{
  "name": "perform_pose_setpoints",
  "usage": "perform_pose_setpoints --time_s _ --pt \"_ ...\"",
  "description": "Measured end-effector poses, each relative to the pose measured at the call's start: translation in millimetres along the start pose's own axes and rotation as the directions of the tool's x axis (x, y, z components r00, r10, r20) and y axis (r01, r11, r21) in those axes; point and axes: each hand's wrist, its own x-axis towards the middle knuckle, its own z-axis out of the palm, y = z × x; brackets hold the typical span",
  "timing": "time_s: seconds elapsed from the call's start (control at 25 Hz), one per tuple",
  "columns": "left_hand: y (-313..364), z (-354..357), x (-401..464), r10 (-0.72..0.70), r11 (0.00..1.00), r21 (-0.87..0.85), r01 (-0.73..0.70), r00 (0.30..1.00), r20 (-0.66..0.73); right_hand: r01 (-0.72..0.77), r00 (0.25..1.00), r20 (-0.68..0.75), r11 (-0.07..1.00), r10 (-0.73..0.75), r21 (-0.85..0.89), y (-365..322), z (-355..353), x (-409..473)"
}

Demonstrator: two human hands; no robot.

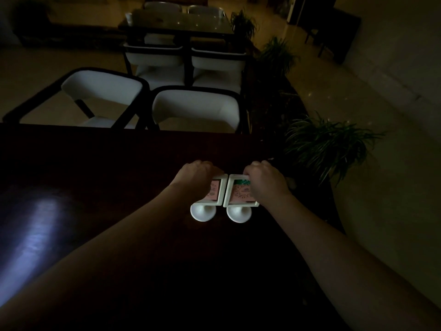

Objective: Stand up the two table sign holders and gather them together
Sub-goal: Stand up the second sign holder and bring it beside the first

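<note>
Two white table sign holders with pink cards stand upright side by side on the dark table [119, 168], their frames touching. The left sign holder [216, 195] rests on a round white base, and my left hand [193, 173] grips its top edge. The right sign holder [237, 195], with a green strip at the card's top, stands on its own round base. My right hand [267, 180] is closed over its top right corner. Both hands hide the upper parts of the frames.
Two white-cushioned chairs [195, 108] with dark frames stand at the table's far edge. Leafy potted plants [327, 144] line the right side of the table. Another table with chairs [176, 22] stands further back. The room is dim.
</note>
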Motion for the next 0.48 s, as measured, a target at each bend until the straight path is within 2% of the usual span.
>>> perform_pose_setpoints --time_s 0.48 --pt "2.2 0.8 -3.4 -0.002 1.0 0.026 0.002 1.0 -0.029 -0.056 0.998 0.009 0.998 0.056 -0.031 -6.7 -1.3 -1.4"
